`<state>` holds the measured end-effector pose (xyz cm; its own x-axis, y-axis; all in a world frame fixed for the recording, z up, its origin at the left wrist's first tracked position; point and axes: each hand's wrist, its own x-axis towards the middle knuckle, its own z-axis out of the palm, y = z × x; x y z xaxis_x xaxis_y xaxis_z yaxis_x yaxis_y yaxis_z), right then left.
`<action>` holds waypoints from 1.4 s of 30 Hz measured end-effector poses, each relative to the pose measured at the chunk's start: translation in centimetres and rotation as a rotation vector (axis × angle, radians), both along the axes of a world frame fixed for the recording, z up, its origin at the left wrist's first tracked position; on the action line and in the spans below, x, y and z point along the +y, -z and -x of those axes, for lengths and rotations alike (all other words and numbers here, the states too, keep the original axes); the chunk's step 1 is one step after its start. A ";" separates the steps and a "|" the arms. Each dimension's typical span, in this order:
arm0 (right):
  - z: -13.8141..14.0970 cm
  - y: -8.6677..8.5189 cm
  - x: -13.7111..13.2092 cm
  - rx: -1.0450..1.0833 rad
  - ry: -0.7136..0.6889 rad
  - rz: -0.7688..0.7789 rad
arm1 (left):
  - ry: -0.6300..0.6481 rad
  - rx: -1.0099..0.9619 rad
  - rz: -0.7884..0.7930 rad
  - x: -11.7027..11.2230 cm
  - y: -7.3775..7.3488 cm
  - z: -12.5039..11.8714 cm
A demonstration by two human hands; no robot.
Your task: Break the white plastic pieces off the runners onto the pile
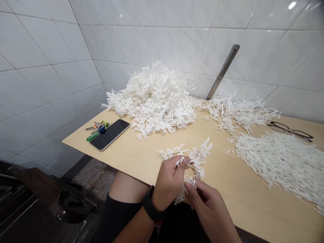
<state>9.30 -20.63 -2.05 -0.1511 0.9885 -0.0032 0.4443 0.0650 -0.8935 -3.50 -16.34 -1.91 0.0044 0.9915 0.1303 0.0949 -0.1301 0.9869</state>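
Note:
Over the table's near edge, my left hand (170,180) pinches a white, branching plastic-looking sprig (198,158) between thumb and fingers. A dark watch band circles that wrist. Just below and to the right, my right hand (206,199) is closed with thumb and fingertips on a lower part of the same white sprig. Its small forked tips stick out around both hands, and part of it hangs below them. The fingers hide where exactly each hand grips.
A tall heap of white branched pieces (157,101) stands by the wall. Straggling strands (235,113) and a flat pile of small pieces (286,162) lie right, near eyeglasses (291,130). A phone (111,134), keys (97,126) and a metal bar (222,72) are also there.

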 end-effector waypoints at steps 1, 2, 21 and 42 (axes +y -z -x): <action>0.0 0.1 -0.2 -0.043 0.018 -0.046 | 0.002 0.000 0.000 0.0 0.0 0.0; 0.1 0.1 -0.4 -0.083 0.028 -0.086 | 0.000 -0.001 0.004 0.1 0.1 0.0; -12.5 0.4 1.4 -0.709 0.605 -0.294 | -0.050 -0.102 0.085 0.7 0.2 0.3; 0.3 0.0 -0.1 0.101 0.027 0.134 | -0.039 0.025 -0.059 0.1 0.1 0.3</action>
<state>9.04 -20.70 -2.01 -0.1308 0.9840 -0.1212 0.3521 -0.0682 -0.9335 -3.82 -16.27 -1.99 -0.0303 0.9815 0.1889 0.1255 -0.1838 0.9749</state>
